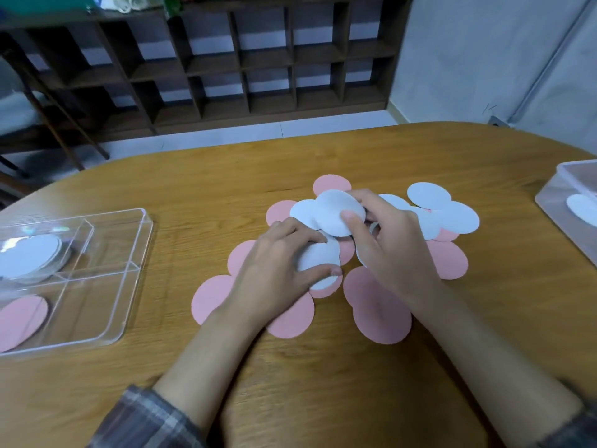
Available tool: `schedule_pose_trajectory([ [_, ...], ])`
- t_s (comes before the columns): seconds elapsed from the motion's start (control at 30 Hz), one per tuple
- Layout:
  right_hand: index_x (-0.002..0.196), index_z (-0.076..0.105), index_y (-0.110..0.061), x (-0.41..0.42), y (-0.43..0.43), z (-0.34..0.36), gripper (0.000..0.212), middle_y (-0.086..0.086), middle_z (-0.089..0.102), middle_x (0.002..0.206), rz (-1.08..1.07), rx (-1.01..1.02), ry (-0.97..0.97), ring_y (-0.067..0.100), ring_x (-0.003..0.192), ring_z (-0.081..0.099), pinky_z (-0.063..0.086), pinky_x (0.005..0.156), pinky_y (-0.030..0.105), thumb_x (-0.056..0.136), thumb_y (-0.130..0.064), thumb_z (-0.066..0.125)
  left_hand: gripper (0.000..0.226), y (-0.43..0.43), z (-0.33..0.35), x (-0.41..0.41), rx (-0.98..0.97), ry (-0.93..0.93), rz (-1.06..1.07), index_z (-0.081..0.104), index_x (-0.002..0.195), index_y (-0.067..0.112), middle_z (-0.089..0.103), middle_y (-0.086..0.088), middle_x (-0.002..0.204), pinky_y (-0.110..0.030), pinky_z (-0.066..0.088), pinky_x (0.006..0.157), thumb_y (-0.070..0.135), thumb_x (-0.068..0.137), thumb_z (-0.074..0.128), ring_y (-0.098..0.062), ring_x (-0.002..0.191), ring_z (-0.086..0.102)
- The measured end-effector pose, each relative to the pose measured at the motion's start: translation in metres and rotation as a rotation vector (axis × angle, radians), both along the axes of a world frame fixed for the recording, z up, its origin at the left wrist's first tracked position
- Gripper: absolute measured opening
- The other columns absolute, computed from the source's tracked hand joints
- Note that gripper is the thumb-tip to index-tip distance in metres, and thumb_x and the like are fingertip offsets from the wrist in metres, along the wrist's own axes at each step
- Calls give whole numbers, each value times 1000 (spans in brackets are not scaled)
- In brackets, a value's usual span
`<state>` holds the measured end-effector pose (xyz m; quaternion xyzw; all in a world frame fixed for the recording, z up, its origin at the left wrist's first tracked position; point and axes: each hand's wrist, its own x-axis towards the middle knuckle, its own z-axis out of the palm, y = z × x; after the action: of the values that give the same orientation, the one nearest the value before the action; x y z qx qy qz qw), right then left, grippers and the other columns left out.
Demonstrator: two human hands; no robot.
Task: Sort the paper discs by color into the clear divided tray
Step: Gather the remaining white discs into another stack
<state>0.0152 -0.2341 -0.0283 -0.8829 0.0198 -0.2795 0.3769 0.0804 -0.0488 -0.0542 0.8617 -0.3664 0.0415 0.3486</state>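
Pink discs (378, 305) and white discs (455, 218) lie mixed in a heap at the middle of the table. My left hand (277, 270) grips a few white discs (318, 255) between thumb and fingers, low over the heap. My right hand (391, 240) pinches one white disc (339, 215), thumb on top, tilted above the pile. The clear divided tray (129, 279) stands at the left; its far compartment holds a stack of white discs (29, 257), its near compartment holds pink discs (22, 315).
A second clear container (568, 189) with a white disc inside sits at the table's right edge. The wooden table (226, 195) has a rounded far edge. Dark cubby shelves (258, 59) stand behind it.
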Motion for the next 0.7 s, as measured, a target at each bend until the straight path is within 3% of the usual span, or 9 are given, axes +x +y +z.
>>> schedule_pose_trajectory([
  [0.1,114,67,-20,3,6,0,18,10,55,60,20,49,4,20,53,48,35,49,27,104,-15,53,31,0,1,1,-72,20,-11,73,107,25,64,12,105,-24,43,86,41,83,86,-10,98,56],
  [0.2,110,65,-20,-2,3,-2,15,6,58,67,19,43,6,20,60,52,36,51,24,103,-12,54,16,0,3,0,-160,51,3,75,102,23,64,14,99,-17,40,80,28,88,82,-5,92,56],
  [0.3,109,65,-16,-5,-2,0,14,1,62,80,1,61,11,16,73,55,40,57,24,102,-10,54,11,-2,4,-1,-187,58,-3,75,99,22,66,14,97,-15,40,79,25,90,81,-7,90,59],
  [0.43,115,65,-16,-5,1,1,18,4,62,77,30,40,38,18,70,54,40,55,25,101,-10,55,8,-1,6,-1,-226,70,-8,76,97,22,69,17,95,-14,42,78,23,90,80,-8,89,63],
  [0.53,120,64,-18,-7,3,-1,24,6,63,78,49,38,54,18,68,55,41,55,28,100,-9,55,5,0,7,-1,-336,179,33,75,95,19,73,19,89,-13,43,72,18,92,79,-2,81,65],
  [0.6,122,64,-19,-8,2,-1,25,6,65,82,41,45,58,18,70,57,46,59,34,101,-10,55,5,1,8,1,-457,278,51,75,94,17,73,16,85,-17,44,69,15,92,80,-1,75,63],
  [0.7,125,63,-23,-7,-2,0,27,8,67,82,53,56,93,21,73,61,50,63,42,102,-14,53,7,1,9,3,-614,394,38,74,94,10,76,4,82,-34,48,69,12,92,79,-12,74,65],
])
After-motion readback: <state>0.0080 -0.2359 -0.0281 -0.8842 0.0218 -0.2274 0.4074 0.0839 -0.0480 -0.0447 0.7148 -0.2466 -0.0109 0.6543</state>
